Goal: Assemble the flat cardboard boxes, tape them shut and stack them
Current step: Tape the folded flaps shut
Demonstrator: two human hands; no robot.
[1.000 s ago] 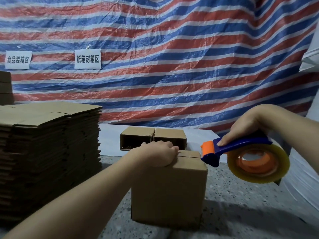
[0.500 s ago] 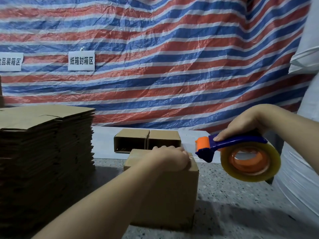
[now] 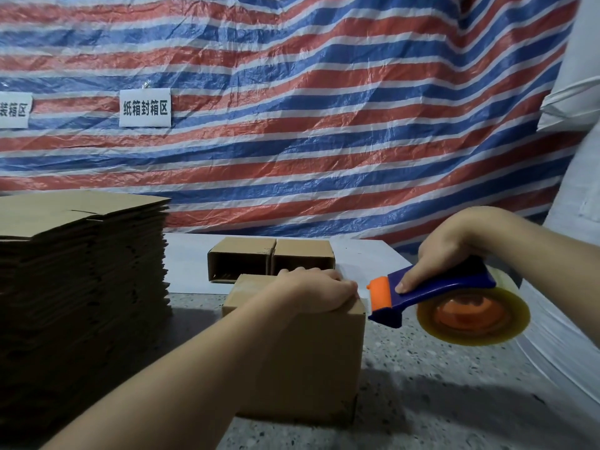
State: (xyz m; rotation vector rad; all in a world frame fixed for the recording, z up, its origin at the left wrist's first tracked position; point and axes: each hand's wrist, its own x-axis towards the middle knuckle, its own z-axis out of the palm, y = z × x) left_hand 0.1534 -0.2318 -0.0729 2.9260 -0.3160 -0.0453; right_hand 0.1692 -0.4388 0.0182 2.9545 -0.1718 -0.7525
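The cardboard box [image 3: 293, 349] stands upright on the speckled tabletop [image 3: 454, 401], near the middle of the scene, with its top flaps folded down. The left hand [image 3: 316, 292] rests on the top's right edge, fingers curled over the far side and pressing the flaps flat; it pins the box rather than lifting it.

The right hand [image 3: 444, 254] is wrapped around the blue handle of the tape dispenser [image 3: 451, 306], thumb laid along the top. The dispenser's orange front edge points left at the box's upper right corner and sits just beside it, at about the height of the top. A thin clear strip seems to bridge the gap between them, though it is too faint to be sure. The dispenser's long axis runs left to right, so a pull leftward across the top would probably lay tape along the flap seam. The right hand is the working one; the left is the nearer to the box.

Count: one box under the hands, two open boxes [image 3: 271, 259] lying side by side at the far edge, mouths toward the camera, one tall stack of flat cardboard [image 3: 81, 287] on the left, and one dispenser.
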